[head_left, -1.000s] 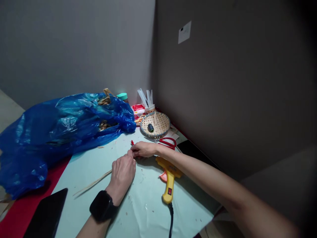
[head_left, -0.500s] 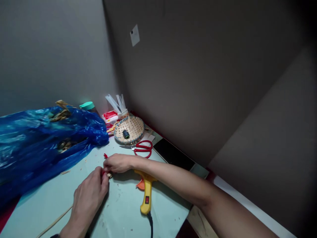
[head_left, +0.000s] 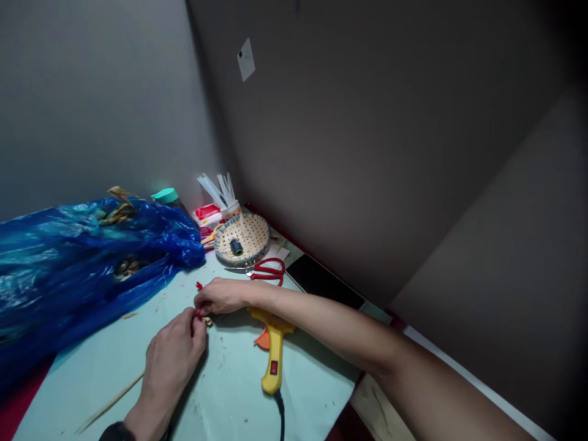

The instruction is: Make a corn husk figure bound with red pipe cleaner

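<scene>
Both hands meet over the pale green tabletop [head_left: 229, 392]. My left hand [head_left: 177, 349] is closed, thumb against fingers, at a small red strip whose tied-looking end [head_left: 199, 286] sticks out past my right hand [head_left: 220, 297]. A pale, straw-like curled piece [head_left: 207, 321] shows just under the fingertips. My right hand is also pinched closed at the red strip, its arm reaching across from the right. A long pale stalk [head_left: 110, 401] comes out from behind my left wrist. Fingers hide most of what they hold.
A yellow glue gun [head_left: 274, 361] with a black cord lies under my right forearm. Behind it are red-handled scissors [head_left: 269, 269], a black phone-like slab [head_left: 324, 282], a woven basket [head_left: 252, 236] with a dark thread spool [head_left: 236, 247], and a cup of white sticks [head_left: 232, 211]. A blue plastic bag [head_left: 92, 263] fills the left.
The camera view has shifted slightly. Both hands stay together at the red strip, with my right fingers curled a little differently and the pale curled piece showing slightly more.
</scene>
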Demonstrator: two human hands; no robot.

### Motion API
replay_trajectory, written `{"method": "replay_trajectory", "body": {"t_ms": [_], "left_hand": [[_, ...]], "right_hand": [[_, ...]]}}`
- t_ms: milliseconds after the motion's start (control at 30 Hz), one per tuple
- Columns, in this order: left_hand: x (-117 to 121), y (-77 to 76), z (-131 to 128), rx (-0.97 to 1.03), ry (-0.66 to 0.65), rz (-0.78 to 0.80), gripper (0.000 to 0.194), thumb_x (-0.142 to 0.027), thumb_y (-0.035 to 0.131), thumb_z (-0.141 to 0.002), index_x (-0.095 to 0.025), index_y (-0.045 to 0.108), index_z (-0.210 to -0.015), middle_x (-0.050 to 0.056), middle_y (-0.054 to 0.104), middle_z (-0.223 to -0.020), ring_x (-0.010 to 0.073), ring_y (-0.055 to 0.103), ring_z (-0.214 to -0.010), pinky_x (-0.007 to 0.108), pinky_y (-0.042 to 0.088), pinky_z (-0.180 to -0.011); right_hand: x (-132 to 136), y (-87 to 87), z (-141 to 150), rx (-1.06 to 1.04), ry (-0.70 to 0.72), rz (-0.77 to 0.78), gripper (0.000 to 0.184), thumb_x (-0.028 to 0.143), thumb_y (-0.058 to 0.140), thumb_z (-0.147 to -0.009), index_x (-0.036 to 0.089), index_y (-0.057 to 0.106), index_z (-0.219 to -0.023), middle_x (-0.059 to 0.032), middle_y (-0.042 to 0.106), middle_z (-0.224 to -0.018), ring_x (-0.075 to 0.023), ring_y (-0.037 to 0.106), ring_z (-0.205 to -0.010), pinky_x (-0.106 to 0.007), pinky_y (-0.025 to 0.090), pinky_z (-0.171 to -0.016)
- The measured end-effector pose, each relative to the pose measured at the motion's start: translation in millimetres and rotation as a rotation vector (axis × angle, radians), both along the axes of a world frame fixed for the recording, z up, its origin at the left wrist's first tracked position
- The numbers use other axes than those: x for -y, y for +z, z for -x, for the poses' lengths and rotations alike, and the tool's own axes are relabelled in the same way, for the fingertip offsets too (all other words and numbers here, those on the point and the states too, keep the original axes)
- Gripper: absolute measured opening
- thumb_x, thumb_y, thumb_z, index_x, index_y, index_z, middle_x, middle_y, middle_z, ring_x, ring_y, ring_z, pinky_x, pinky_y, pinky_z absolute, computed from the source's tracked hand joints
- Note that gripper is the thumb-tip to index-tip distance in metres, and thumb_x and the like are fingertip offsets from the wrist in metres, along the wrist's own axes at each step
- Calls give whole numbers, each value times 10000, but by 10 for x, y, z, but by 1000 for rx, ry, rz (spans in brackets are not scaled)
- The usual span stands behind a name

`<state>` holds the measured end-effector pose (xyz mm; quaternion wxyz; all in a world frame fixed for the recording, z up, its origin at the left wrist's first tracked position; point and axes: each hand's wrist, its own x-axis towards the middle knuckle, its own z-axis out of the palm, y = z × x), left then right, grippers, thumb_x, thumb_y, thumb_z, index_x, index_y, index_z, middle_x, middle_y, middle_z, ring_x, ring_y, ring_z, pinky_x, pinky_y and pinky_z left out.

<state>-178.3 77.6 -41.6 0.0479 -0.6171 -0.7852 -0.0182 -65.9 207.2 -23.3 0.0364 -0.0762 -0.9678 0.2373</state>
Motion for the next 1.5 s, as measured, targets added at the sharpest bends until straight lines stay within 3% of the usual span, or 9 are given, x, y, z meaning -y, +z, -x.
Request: {"method": "replay_trajectory", "body": {"t_ms": [133, 333, 467, 600, 867, 1067, 1367, 1500], "left_hand": [[1, 14, 3, 43, -10, 11, 262, -308, 310, -939, -200, 540, -875, 108, 710, -859, 266, 657, -776, 319, 345, -650], [-2, 29, 22, 70, 12, 39, 255, -314, 347, -898, -200, 572, -859, 109, 701, -798, 269, 632, -733, 308, 299, -605], [-2, 40, 83, 252, -10, -27, 281, -320, 360, -869, -207, 523, -670, 44, 608, -627, 194, 534, -625, 282, 291, -598], [-4, 49, 159, 518, -11, -95, 284, -326, 418, -800, -196, 516, -567, -13, 468, -524, 149, 431, -570, 259, 281, -569], [-2, 33, 203, 762, 5, -117, 245, -317, 459, -720, -186, 497, -516, -45, 345, -481, 123, 327, -532, 258, 218, -520], [12, 3, 204, 866, 6, -129, 239, -313, 476, -705, -192, 443, -502, -55, 316, -480, 108, 294, -509, 255, 200, -504], [70, 9, 156, 944, 30, -101, 213, -307, 494, -709, -181, 502, -538, -59, 340, -470, 101, 292, -487, 253, 189, -487], [105, 4, 145, 1070, 38, -76, 223, -314, 520, -708, -194, 441, -537, -62, 327, -484, 94, 281, -478, 250, 186, -478]], "right_hand": [[7, -40, 20, -11, -32, -5, 127, 210, 518, -907, 161, 622, -853, -11, 594, -764, -140, 465, -689, -233, 345, -630], [-101, -97, 35, -23, 79, 99, 81, 178, 566, -889, 148, 640, -874, -4, 601, -758, -129, 508, -722, -212, 371, -679], [-201, -125, 45, -26, 118, 245, 98, 200, 589, -895, 139, 665, -898, -14, 646, -828, -125, 552, -802, -201, 387, -761], [-238, -135, 84, 34, 88, 388, 163, 163, 525, -922, 91, 670, -938, -32, 660, -800, -104, 572, -713, -191, 405, -690], [-165, -137, 165, -10, 79, 108, 181, 69, 547, -854, 100, 720, -896, -34, 655, -726, -105, 512, -663, -202, 356, -656], [-165, -145, 156, -20, 35, 99, 182, 88, 572, -848, 111, 735, -925, -32, 670, -722, -114, 532, -675, -206, 354, -675], [-149, -160, 169, -25, 38, 37, 217, 84, 576, -836, 106, 747, -968, -66, 708, -793, -133, 559, -722, -217, 363, -696], [-167, -191, 176, -34, 69, 69, 207, 85, 576, -839, 108, 745, -955, -54, 701, -768, -127, 560, -699, -218, 367, -689]]}}
